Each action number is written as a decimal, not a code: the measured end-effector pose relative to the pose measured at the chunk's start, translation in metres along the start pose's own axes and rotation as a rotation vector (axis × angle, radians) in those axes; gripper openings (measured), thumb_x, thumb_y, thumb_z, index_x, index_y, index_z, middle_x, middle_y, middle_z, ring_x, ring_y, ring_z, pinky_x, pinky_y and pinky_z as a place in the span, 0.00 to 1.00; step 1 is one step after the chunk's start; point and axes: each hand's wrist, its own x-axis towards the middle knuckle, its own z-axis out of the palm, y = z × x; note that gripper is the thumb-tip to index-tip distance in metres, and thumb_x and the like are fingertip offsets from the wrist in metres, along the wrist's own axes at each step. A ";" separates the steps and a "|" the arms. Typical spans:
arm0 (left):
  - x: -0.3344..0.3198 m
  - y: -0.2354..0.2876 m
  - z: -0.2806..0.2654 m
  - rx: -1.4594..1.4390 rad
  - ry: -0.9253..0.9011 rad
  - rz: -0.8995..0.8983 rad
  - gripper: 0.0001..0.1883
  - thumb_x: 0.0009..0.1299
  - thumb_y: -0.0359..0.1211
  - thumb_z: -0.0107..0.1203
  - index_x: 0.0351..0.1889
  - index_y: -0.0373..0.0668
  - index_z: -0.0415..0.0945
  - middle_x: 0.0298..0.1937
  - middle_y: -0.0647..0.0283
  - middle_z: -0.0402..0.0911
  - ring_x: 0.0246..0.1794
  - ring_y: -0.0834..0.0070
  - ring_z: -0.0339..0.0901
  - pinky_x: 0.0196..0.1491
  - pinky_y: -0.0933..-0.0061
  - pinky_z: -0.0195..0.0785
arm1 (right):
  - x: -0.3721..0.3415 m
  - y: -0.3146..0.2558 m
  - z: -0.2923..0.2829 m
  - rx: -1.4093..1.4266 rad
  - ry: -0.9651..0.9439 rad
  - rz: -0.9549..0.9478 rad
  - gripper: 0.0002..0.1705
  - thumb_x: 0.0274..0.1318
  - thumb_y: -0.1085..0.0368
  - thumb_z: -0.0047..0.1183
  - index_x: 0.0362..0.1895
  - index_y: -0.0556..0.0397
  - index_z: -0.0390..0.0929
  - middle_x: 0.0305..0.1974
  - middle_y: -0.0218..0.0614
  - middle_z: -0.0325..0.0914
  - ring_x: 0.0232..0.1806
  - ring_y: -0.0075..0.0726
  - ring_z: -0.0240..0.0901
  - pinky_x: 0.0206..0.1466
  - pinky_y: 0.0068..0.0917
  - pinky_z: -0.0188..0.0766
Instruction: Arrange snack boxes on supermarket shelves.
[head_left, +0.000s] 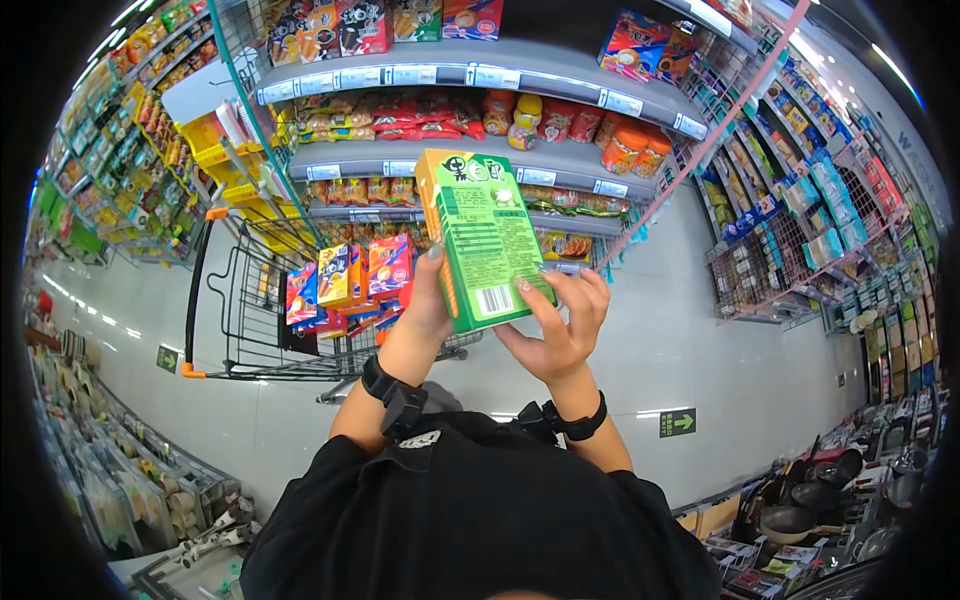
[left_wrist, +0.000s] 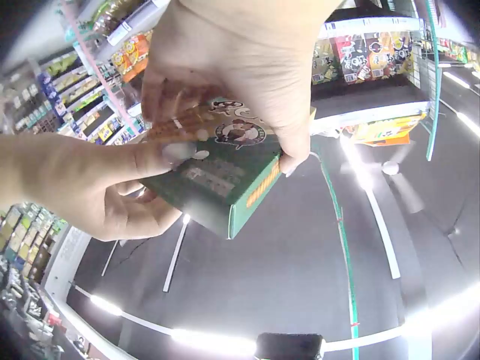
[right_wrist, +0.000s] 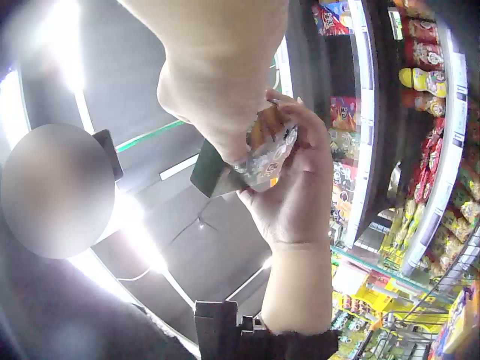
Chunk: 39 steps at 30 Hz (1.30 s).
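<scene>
A green snack box (head_left: 470, 225) with an orange side panel is held up in front of the chest, its printed back and barcode facing the head camera. My left hand (head_left: 429, 302) grips its left edge, thumb along the side and the other fingers hidden behind. At the lower right corner my right hand (head_left: 562, 325) pinches the box, with fingertips on the printed back near the barcode. The left wrist view shows the box's green end (left_wrist: 225, 187) between both hands. In the right wrist view, my right forearm and hand cover much of it.
A black wire shopping cart (head_left: 262, 376) with orange corners stands at left, holding several blue, red and yellow snack boxes (head_left: 389, 265). Ahead rise shelves (head_left: 450, 70) of boxed and bagged snacks. Pans (head_left: 788, 522) are displayed at lower right, and tiled floor (head_left: 640, 350) lies between.
</scene>
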 end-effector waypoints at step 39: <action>0.114 0.093 -0.093 -0.442 -0.237 0.106 0.56 0.51 0.70 0.51 0.70 0.44 0.47 0.67 0.43 0.57 0.59 0.44 0.64 0.60 0.46 0.62 | 0.081 0.028 0.174 0.204 0.113 -0.310 0.17 0.42 0.63 0.63 0.40 0.30 0.80 0.44 0.23 0.69 0.48 0.29 0.61 0.51 0.36 0.63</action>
